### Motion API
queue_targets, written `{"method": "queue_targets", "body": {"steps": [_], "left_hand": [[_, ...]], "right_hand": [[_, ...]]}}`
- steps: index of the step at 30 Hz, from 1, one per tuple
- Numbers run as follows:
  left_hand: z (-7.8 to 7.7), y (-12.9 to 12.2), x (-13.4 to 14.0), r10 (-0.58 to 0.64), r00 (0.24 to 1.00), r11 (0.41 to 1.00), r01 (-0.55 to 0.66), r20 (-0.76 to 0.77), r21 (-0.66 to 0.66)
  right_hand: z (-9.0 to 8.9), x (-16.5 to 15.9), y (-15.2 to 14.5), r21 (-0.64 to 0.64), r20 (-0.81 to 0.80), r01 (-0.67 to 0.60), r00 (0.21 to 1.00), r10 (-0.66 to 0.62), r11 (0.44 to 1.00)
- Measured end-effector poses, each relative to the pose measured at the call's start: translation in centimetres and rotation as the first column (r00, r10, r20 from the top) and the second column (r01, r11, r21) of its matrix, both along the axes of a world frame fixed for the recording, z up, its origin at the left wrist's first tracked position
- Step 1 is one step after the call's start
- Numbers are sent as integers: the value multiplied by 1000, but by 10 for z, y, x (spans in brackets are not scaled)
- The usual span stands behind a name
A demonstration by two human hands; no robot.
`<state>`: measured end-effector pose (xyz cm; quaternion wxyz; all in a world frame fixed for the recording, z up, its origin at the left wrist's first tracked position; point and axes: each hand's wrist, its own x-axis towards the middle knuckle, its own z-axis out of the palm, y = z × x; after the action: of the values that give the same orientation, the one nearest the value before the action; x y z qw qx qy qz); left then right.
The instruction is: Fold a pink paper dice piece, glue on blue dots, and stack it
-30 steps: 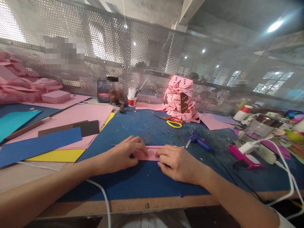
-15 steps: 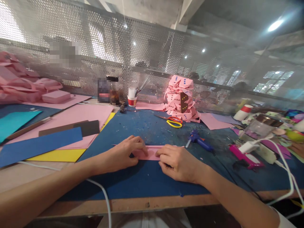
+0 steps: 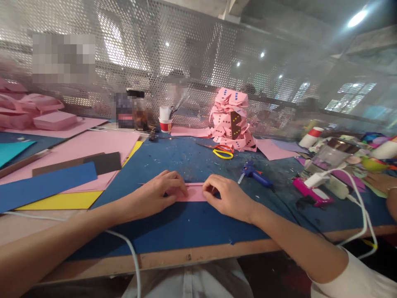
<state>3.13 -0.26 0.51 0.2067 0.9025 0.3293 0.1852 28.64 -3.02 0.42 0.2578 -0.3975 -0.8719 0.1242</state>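
A pink paper strip (image 3: 195,193) with a narrow fold along its far edge lies on the blue work mat (image 3: 182,227). On its left part, my left hand (image 3: 164,189) is closed, its curled fingertips pressing the paper and the thumb at the near edge. My right hand (image 3: 228,198) pinches the strip's right part between thumb and bent fingers. Both ends of the strip are mostly hidden by my hands. Beyond the right hand lies a blue glue gun (image 3: 256,174). Scissors (image 3: 223,152) with red and yellow handles rest farther back.
Stacked pink paper pieces (image 3: 231,120) with printed squares stand at the back. At left are pink sheets (image 3: 80,153), a blue strip (image 3: 49,185) and a yellow sheet (image 3: 62,200). A white cable (image 3: 369,215), a jar (image 3: 325,159) and another person's hand (image 3: 380,182) are at right.
The view has shifted slightly, so the table appears lower-left to upper-left displaced. My right fingers have drawn closer to the thumb on the strip. Another person's hand now shows at the right.
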Motion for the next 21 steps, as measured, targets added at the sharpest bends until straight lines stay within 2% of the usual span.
{"method": "queue_targets", "body": {"steps": [7,21], "left_hand": [[-10,1,12,113,994,986,-113,8,126],[-18,2,17,175,984,964,-165,-29,207]], "right_hand": [[-10,-10,4,66,67,26,997,-30,997],[-16,-17,7,129,119,67,989,-82,989]]}}
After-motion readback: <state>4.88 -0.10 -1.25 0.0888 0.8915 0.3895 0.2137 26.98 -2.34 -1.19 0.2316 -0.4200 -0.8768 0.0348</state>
